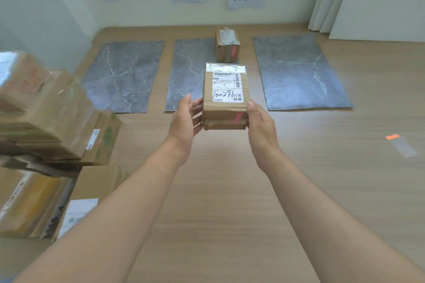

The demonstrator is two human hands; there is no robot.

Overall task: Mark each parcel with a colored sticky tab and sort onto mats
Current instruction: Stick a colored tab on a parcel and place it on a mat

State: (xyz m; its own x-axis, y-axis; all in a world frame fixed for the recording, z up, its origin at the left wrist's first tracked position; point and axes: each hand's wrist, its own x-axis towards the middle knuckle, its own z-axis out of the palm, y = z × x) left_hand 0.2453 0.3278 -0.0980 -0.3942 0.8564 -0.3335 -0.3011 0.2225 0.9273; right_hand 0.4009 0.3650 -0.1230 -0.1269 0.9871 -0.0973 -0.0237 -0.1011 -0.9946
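Observation:
A brown cardboard parcel with a white shipping label and a red sticky tab on its near side is held between both hands, above the near end of the middle grey mat. My left hand presses spread, fairly straight fingers against the parcel's left side, thumb clear of it. My right hand grips the right side, thumb along the edge and fingers hidden behind the box. A smaller parcel with a red tab stands at the far end of the same mat.
A left mat and a right mat flank the middle one, each under a paper sign on the wall. A pile of cardboard parcels fills the left side. A strip with an orange tab lies on the wooden floor at right.

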